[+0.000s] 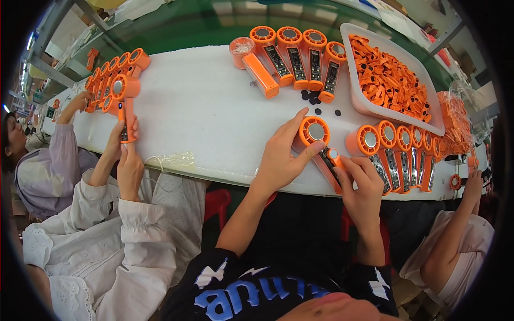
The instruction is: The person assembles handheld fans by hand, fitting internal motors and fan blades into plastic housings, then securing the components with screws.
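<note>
Gripping a probably light, rigid handheld fan (316, 131) by its rim (315, 120) (left hand (282, 156)), I pinch an orange piece (333, 155) (right hand (362, 181)).

1. Bright, even indoor light washes the white table (187, 96), leaving shadows soft and faint.
2. Small lamps (6, 108) burn white between 9 and 10 o'clock; clear plastic (463, 93) glints between 2 and 3.
3. At 6 o'clock, a black shirt (332, 267) sinks into darkness.
4. Fisheye distortion bows straight edges; detail softens toward the black-ringed rim.
</note>
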### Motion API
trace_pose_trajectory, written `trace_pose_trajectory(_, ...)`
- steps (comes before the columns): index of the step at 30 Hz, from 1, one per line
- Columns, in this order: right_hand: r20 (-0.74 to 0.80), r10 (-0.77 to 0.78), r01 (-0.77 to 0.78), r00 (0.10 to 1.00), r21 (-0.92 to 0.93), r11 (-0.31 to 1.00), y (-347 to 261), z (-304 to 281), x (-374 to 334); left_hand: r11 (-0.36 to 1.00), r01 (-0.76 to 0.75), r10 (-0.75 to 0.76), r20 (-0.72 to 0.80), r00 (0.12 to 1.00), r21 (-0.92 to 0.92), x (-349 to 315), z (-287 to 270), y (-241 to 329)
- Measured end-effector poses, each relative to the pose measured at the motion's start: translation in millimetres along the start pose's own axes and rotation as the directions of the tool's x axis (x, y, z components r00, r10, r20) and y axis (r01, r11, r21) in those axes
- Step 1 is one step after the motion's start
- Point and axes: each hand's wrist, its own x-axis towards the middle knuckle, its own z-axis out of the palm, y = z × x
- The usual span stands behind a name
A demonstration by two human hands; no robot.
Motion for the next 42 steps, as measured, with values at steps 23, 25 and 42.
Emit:
trace_pose_trajectory(23, -0.066, -0.256, 0.229, 0.964, -0.279, 0.933, 5, 15, -1, 0.999, -0.021, 0.021, -0.017, 1.0, 0.033, 6, 6, -2)
trace_pose_trajectory(25, -0.056, -0.273, 0.24, 0.96, -0.335, 0.911, 7, 19, -5, 0.993, -0.03, 0.032, -0.012, 0.999, 0.116, 6, 12, -3)
trace_pose_trajectory(42, -0.053, -0.407, 0.329, 0.912, -0.499, 0.802, 18, 37, -9, 0.99, -0.001, 0.03, -0.201, 0.979, 0.143, -1, 46, -2)
